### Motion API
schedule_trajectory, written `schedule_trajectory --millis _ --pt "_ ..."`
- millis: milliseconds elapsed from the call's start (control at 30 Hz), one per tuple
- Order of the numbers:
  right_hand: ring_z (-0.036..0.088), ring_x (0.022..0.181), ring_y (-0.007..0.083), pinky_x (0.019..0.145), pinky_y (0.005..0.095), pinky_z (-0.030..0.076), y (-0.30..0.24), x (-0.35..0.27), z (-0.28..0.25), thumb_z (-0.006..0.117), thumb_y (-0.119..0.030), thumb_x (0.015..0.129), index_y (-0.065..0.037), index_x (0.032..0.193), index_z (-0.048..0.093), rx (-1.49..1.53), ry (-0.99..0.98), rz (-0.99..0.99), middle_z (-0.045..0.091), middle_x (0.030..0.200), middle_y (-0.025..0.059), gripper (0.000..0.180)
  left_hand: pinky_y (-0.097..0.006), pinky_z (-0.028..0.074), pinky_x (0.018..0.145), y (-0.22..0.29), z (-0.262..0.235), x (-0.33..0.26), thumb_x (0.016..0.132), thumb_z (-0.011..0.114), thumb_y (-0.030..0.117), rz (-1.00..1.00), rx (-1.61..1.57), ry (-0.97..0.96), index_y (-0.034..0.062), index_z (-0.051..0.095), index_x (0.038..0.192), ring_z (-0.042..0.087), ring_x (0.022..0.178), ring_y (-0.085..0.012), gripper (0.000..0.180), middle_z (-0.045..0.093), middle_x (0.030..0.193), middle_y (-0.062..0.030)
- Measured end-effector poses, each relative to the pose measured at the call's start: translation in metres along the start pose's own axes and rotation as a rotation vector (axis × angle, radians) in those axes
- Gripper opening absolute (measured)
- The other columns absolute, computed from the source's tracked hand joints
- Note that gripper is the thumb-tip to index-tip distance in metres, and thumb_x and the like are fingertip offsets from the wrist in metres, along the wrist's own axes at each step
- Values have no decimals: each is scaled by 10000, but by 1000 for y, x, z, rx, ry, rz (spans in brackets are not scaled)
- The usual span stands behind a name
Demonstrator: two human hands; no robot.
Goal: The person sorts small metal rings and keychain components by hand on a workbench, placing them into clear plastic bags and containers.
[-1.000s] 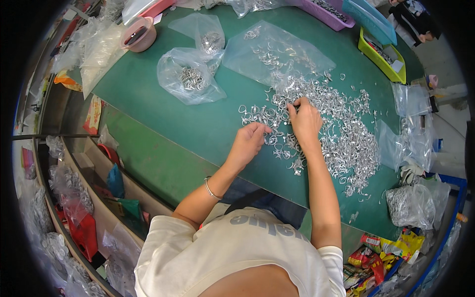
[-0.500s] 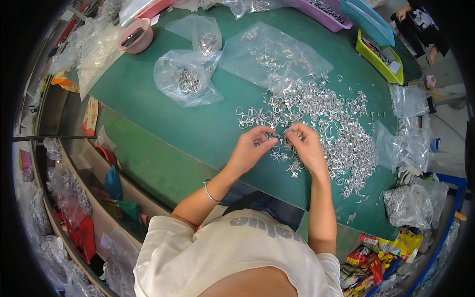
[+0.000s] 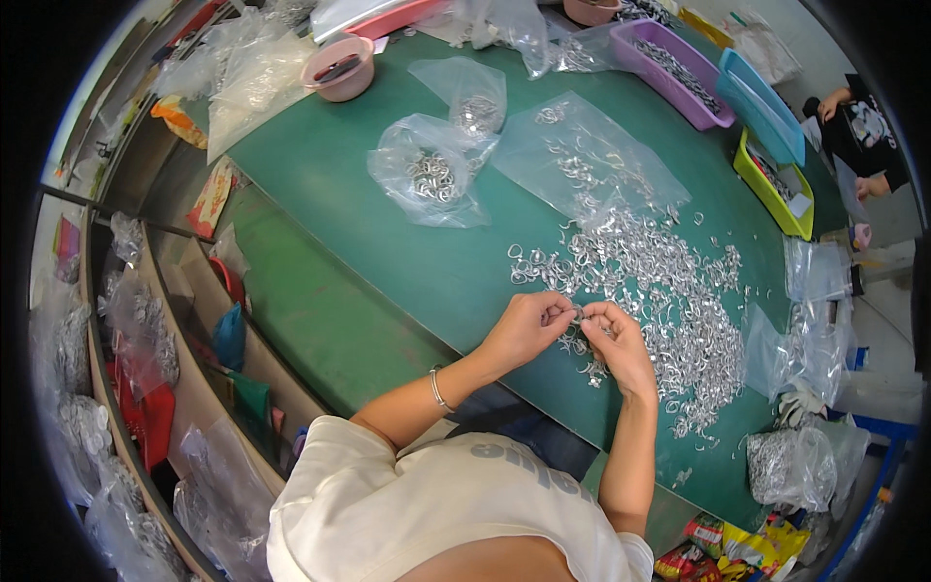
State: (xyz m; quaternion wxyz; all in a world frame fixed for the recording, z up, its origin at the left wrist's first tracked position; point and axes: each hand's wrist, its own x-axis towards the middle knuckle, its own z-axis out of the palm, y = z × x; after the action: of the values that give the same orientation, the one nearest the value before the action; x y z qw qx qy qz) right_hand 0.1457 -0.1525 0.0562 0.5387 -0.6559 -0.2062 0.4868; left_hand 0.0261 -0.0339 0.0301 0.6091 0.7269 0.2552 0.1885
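Centrally, just right of the frame's middle, a small silver metal piece (image 3: 579, 316) is pinched between the fingertips of both hands, the left hand (image 3: 529, 328) and the right hand (image 3: 617, 341) being closed on it from either side. A thin bracelet (image 3: 438, 388) is worn on the left wrist. Just beyond the hands, a wide heap of silver metal pieces (image 3: 669, 301) is spread on the green bench (image 3: 330, 184). Clear plastic bags (image 3: 432, 170) with more pieces are laid towards the upper middle. Purple, blue and yellow trays (image 3: 766, 145) are lined up at the upper right, and a pink bowl (image 3: 339, 68) is set at the upper left.
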Motion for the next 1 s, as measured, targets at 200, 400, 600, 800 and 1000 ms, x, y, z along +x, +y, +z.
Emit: schedule_trajectory --millis 200,400,600,800,1000 --pt "256 472 -10 415 175 171 10 -2 -4 530 -152 927 -42 941 595 166 92 23 349 585 -108 128 -267 427 485 -16 -62 27 815 617 101 158 187 511 -7 652 835 519 511 -94 115 579 568 -74" --pt "240 474 -2 422 184 175 18 -3 -12 488 -228 952 -15 916 586 234 133 -25 304 557 -103 237 -464 455 678 -8 -125 67 869 475 102 67 607 746 -77 562 1078 589 763 -442 288 597 780 -289" --pt "412 512 90 485 266 350 31 2 -34 554 -187 899 -5 937 638 -277 459 -198 425 549 -30 204 -378 460 570 4 -58 24 820 591 84 53 423 367 31 613 1019 566 559 -296 207 589 658 -168" --pt "618 650 302 588 402 463 16 43 -7 671 -143 762 -82 913 645 -910 570 -405 631 736 144 165 -374 447 560 -15 -10 34 787 656 142 217 602 117 82 621 1042 569 615 -276 264 568 707 -113" --pt "586 613 321 573 420 442 3 27 -21 666 -120 734 -76 871 643 -936 314 -166 591 618 115 145 -413 472 597 -15 -13 37 800 632 162 172 773 -76 108 628 959 604 694 -321 168 611 803 -111"
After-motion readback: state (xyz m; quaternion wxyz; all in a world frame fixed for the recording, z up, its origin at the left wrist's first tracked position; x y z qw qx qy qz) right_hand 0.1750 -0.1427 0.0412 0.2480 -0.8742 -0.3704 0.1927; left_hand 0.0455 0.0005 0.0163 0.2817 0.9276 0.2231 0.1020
